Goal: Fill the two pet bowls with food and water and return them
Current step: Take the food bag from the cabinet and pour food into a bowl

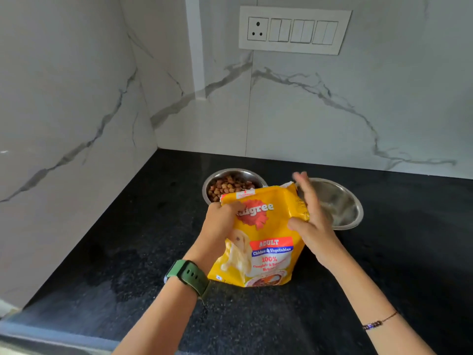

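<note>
Yellow food bag (261, 242) stands upright on the black bench (128, 252), near its middle, printed front toward the camera. Top edge open and crumpled. Label shows a dog picture, "ADULT" and "Chicken & Vegetables".

Left hand (221, 224) grips the bag's upper left edge, fingers (234, 206) curled over the front near the red logo. Green watch (188, 276) on that wrist.

Right hand (311, 224) lies flat against the bag's right side, fingers (305, 190) straight and pointing up, blurred at the tips; thumb (297, 224) presses the front of the bag. Fingers are released, not curled round anything. Thin bracelet (378, 322) on the right forearm.

Two steel bowls sit just behind the bag, close to the back wall. Left bowl (231, 175) holds brown kibble (227, 188); its near rim is hidden by the bag top. Right bowl (337, 203) shows a bare shiny inside; cannot tell if it holds water. Right hand overlaps its left rim in view. The bowls lie close side by side; whether they touch is hidden by bag and hand.

Bench runs into a corner of white marble-veined walls (76, 98). White switch panel (294, 30) with one socket and three switches on the back wall, above the bowls.
</note>
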Action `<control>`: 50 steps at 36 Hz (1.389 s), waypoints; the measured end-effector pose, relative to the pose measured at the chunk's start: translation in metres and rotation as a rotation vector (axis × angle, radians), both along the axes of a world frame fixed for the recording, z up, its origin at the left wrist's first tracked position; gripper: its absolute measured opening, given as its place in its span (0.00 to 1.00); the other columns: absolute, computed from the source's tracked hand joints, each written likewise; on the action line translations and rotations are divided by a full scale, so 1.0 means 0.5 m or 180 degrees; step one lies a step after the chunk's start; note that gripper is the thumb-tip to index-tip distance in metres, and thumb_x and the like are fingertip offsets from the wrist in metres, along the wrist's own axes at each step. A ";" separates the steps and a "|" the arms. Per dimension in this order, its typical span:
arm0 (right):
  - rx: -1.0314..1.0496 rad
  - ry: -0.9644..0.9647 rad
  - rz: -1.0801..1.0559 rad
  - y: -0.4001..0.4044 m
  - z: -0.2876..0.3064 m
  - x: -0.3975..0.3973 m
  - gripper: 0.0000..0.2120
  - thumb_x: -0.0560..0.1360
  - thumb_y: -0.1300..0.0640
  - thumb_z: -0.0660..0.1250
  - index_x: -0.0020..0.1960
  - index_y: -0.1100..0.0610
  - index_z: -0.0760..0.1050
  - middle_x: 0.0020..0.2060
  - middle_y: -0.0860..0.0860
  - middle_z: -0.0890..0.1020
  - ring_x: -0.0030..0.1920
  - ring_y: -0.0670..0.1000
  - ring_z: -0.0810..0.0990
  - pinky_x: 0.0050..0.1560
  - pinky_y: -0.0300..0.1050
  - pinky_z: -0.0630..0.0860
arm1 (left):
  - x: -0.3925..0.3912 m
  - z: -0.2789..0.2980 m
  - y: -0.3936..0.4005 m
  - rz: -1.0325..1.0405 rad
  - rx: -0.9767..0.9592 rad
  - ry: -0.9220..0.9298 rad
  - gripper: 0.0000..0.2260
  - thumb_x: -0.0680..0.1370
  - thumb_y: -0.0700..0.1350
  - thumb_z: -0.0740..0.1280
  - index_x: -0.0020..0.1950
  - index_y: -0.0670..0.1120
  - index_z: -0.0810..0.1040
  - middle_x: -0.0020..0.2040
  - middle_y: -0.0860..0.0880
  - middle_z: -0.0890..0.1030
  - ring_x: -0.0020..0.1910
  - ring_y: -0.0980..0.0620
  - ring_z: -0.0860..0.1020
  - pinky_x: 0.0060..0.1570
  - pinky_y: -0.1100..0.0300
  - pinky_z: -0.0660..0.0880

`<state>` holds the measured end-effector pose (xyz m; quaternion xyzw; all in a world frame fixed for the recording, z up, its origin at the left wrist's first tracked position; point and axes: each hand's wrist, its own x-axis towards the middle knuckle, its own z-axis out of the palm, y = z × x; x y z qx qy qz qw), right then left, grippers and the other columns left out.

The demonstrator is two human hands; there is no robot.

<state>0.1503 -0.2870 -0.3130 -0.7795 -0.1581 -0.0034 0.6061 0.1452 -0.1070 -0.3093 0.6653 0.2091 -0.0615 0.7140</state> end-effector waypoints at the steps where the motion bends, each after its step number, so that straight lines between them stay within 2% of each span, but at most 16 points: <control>1: -0.0267 -0.0095 0.0091 -0.002 0.005 0.002 0.33 0.72 0.69 0.62 0.64 0.35 0.62 0.74 0.37 0.52 0.72 0.39 0.56 0.59 0.35 0.71 | 0.001 0.004 0.001 -0.0017 -0.0145 0.0144 0.07 0.75 0.42 0.65 0.53 0.43 0.76 0.44 0.42 0.83 0.40 0.46 0.82 0.41 0.54 0.79; 3: -0.0513 -0.0058 0.0230 -0.005 0.009 0.007 0.29 0.74 0.71 0.59 0.59 0.37 0.68 0.73 0.38 0.57 0.73 0.39 0.55 0.62 0.37 0.71 | 0.005 0.007 0.008 -0.0007 -0.0257 0.0317 0.12 0.74 0.41 0.65 0.57 0.42 0.75 0.44 0.42 0.83 0.40 0.46 0.81 0.42 0.53 0.79; 6: -0.0909 0.0085 0.0233 -0.007 0.003 0.013 0.19 0.77 0.65 0.59 0.58 0.43 0.75 0.71 0.42 0.63 0.74 0.42 0.53 0.71 0.53 0.65 | 0.012 0.006 0.017 0.0061 -0.0064 0.0316 0.17 0.73 0.41 0.65 0.61 0.39 0.73 0.47 0.40 0.81 0.41 0.45 0.80 0.44 0.52 0.78; 8: -0.1085 0.0139 0.0224 -0.009 0.000 0.013 0.12 0.78 0.61 0.61 0.57 0.51 0.78 0.62 0.38 0.68 0.71 0.41 0.57 0.70 0.52 0.65 | 0.014 -0.001 0.017 0.0040 0.0225 0.0075 0.21 0.73 0.39 0.65 0.65 0.43 0.67 0.54 0.40 0.78 0.48 0.44 0.80 0.45 0.51 0.78; 11: -0.1068 0.0087 0.0353 -0.009 0.002 0.012 0.09 0.77 0.56 0.64 0.54 0.55 0.80 0.49 0.34 0.75 0.64 0.42 0.72 0.61 0.43 0.72 | 0.003 -0.013 0.021 -0.0114 0.1222 -0.0979 0.26 0.73 0.33 0.64 0.67 0.52 0.64 0.64 0.44 0.70 0.60 0.44 0.74 0.55 0.48 0.77; 13: -0.1064 0.0040 0.0345 -0.012 -0.004 0.015 0.09 0.74 0.50 0.67 0.53 0.50 0.77 0.47 0.38 0.79 0.56 0.42 0.78 0.53 0.40 0.76 | -0.004 -0.026 0.033 -0.0301 0.2243 -0.1870 0.25 0.71 0.28 0.60 0.64 0.49 0.74 0.65 0.44 0.70 0.64 0.44 0.71 0.61 0.48 0.73; 17: -0.0992 0.0057 0.0523 -0.027 -0.020 0.028 0.14 0.68 0.42 0.66 0.52 0.43 0.73 0.52 0.41 0.80 0.55 0.36 0.77 0.53 0.39 0.76 | -0.016 -0.067 0.069 -0.1128 0.2918 -0.2679 0.19 0.68 0.30 0.58 0.51 0.42 0.84 0.54 0.45 0.83 0.57 0.52 0.77 0.57 0.51 0.77; 20: -0.0697 0.0418 0.1027 -0.047 -0.029 0.031 0.24 0.63 0.35 0.69 0.55 0.43 0.75 0.59 0.42 0.78 0.57 0.40 0.78 0.51 0.39 0.78 | -0.029 -0.086 0.091 -0.1468 0.2600 -0.2348 0.17 0.74 0.38 0.57 0.57 0.44 0.82 0.59 0.51 0.79 0.60 0.55 0.76 0.61 0.57 0.74; 23: -0.0470 0.0828 0.1463 -0.072 -0.050 0.028 0.38 0.58 0.33 0.74 0.65 0.44 0.69 0.66 0.45 0.73 0.63 0.46 0.76 0.57 0.44 0.77 | -0.042 -0.088 0.105 -0.1840 0.2340 -0.1940 0.26 0.77 0.61 0.53 0.66 0.47 0.76 0.65 0.58 0.72 0.67 0.56 0.70 0.68 0.55 0.68; 25: -0.0747 0.0835 0.1626 -0.082 -0.059 0.025 0.43 0.58 0.35 0.75 0.69 0.41 0.63 0.68 0.44 0.70 0.66 0.45 0.73 0.62 0.44 0.74 | -0.051 -0.084 0.109 -0.2145 0.2230 -0.1705 0.39 0.70 0.75 0.48 0.71 0.51 0.69 0.69 0.59 0.66 0.73 0.56 0.62 0.73 0.53 0.60; 29: -0.1314 0.0824 0.1768 -0.091 -0.057 0.035 0.44 0.60 0.42 0.78 0.68 0.33 0.56 0.67 0.39 0.69 0.65 0.39 0.71 0.65 0.42 0.72 | -0.064 -0.076 0.110 -0.2957 0.2824 -0.1018 0.55 0.55 0.83 0.47 0.77 0.57 0.47 0.78 0.58 0.45 0.77 0.52 0.40 0.74 0.39 0.46; 33: -0.1535 0.0814 0.1878 -0.091 -0.058 0.045 0.45 0.66 0.59 0.77 0.66 0.29 0.53 0.65 0.37 0.68 0.62 0.38 0.73 0.59 0.43 0.77 | -0.069 -0.068 0.098 -0.3385 0.3495 -0.0676 0.60 0.56 0.77 0.64 0.76 0.56 0.34 0.75 0.60 0.33 0.75 0.51 0.35 0.76 0.43 0.44; 36: -0.1495 0.0771 0.1829 -0.081 -0.060 0.045 0.48 0.65 0.61 0.78 0.68 0.33 0.52 0.66 0.38 0.67 0.62 0.37 0.72 0.55 0.34 0.76 | -0.074 -0.072 0.092 -0.3278 0.3920 -0.0605 0.61 0.61 0.66 0.74 0.74 0.57 0.30 0.74 0.62 0.30 0.76 0.50 0.42 0.72 0.46 0.60; 42: -0.1608 0.0784 0.1674 -0.064 -0.076 0.049 0.52 0.61 0.58 0.80 0.70 0.34 0.50 0.64 0.38 0.71 0.62 0.38 0.73 0.63 0.41 0.74 | -0.080 -0.083 0.061 -0.3051 0.4667 -0.0795 0.64 0.62 0.62 0.76 0.73 0.48 0.27 0.76 0.54 0.33 0.70 0.46 0.56 0.61 0.48 0.73; 46: -0.1601 0.0773 0.1640 -0.051 -0.077 0.044 0.53 0.60 0.59 0.80 0.68 0.32 0.50 0.64 0.37 0.70 0.63 0.39 0.72 0.61 0.36 0.73 | -0.078 -0.096 0.052 -0.2756 0.4671 -0.0844 0.59 0.65 0.59 0.75 0.76 0.49 0.32 0.77 0.53 0.35 0.70 0.45 0.57 0.60 0.50 0.74; 50: -0.1461 0.0599 0.1305 -0.045 -0.089 0.032 0.52 0.57 0.54 0.81 0.71 0.38 0.55 0.65 0.42 0.71 0.64 0.42 0.72 0.65 0.47 0.73 | -0.079 -0.110 0.057 -0.2562 0.4514 -0.1006 0.50 0.69 0.59 0.71 0.77 0.52 0.38 0.78 0.53 0.42 0.69 0.44 0.58 0.58 0.50 0.75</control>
